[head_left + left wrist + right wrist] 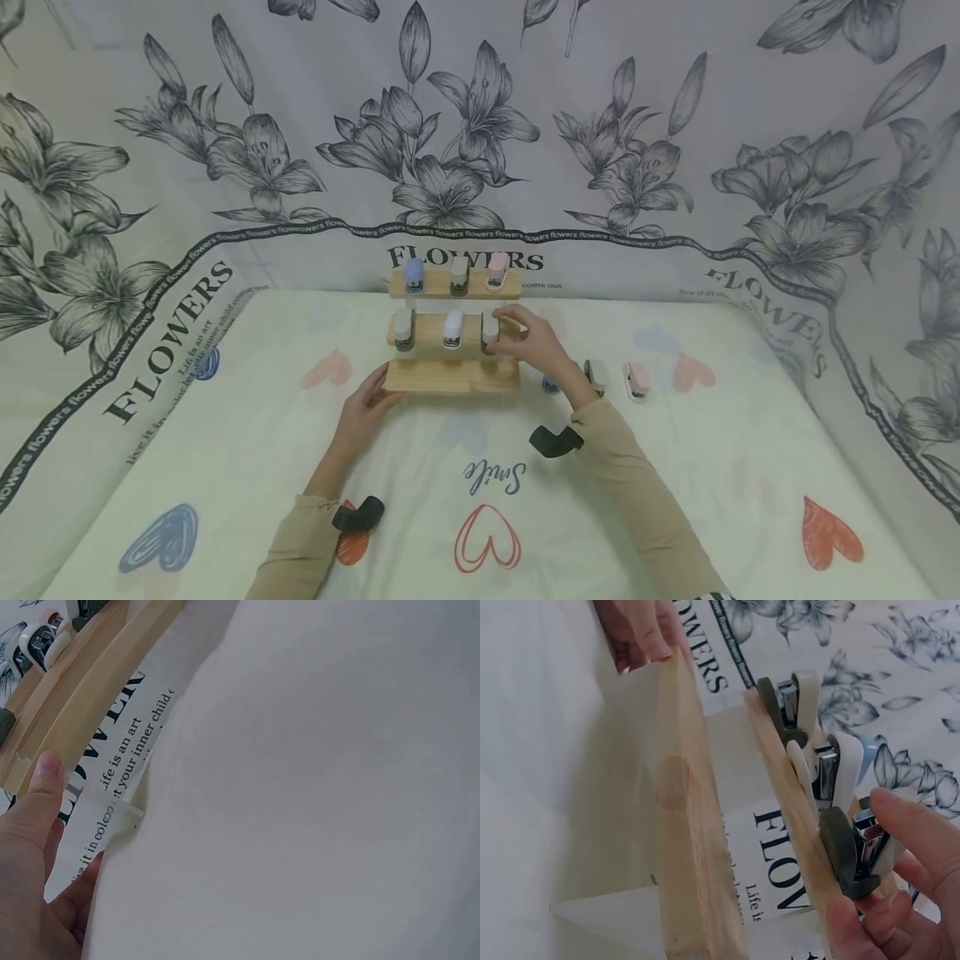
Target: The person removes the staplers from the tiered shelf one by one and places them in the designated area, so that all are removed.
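At the right end of the middle shelf, my right hand point(531, 340) pinches a small beige and dark grey stapler point(841, 851) between thumb and fingers. The stapler stands at the shelf's edge, its metal part facing forward. My left hand point(363, 412) holds the left end of the lowest shelf of a three-step wooden rack point(435, 377), thumb point(46, 776) on the wood. Sharing the middle shelf are a white stapler point(453, 329) and another grey one point(404, 328). Blue point(414, 275), grey point(459, 277) and pink point(497, 272) staplers line the top shelf.
On the cloth right of the rack stand a pink stapler point(637, 380), a grey stapler point(596, 376) and a blue stapler point(551, 383), the last two partly behind my right forearm. A flower-printed cloth point(450, 125) hangs behind. The table cloth point(420, 533) bears printed hearts.
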`<state>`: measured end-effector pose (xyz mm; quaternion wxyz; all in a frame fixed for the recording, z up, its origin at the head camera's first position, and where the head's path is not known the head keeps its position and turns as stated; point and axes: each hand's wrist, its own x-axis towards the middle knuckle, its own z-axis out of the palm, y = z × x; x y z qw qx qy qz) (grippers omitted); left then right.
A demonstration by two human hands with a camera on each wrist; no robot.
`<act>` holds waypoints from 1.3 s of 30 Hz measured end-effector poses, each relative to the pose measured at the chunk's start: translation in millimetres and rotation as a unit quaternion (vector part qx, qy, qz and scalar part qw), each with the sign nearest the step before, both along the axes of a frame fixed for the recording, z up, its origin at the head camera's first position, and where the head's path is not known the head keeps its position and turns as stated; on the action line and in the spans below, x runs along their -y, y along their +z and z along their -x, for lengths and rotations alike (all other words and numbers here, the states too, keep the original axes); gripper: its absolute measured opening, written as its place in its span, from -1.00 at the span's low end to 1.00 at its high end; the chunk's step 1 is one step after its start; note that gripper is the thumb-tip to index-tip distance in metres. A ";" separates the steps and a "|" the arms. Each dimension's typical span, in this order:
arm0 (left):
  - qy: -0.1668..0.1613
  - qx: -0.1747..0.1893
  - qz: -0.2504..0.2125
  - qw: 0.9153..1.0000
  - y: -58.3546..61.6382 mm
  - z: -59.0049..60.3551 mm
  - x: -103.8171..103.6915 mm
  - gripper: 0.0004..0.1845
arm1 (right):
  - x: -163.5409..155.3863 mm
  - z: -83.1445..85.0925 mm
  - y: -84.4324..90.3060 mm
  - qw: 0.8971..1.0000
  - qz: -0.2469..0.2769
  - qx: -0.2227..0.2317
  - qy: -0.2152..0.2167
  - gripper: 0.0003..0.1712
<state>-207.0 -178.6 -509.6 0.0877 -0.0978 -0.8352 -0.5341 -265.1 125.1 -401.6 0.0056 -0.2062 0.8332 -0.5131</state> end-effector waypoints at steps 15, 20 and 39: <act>-0.001 0.015 0.007 1.000 2.7 -2.9 -0.1 -0.32 | 0.1 -10.8 -2.0 0.995 0.069 0.068 -0.005 -0.28; 0.009 0.017 0.011 1.000 4.8 -3.3 0.1 -0.31 | -3.6 -16.9 -4.0 0.994 0.041 0.095 -0.026 -0.14; 0.012 0.033 -0.006 0.999 6.7 -3.6 2.1 -0.31 | -33.0 -73.2 2.5 0.996 0.069 0.048 0.020 -0.29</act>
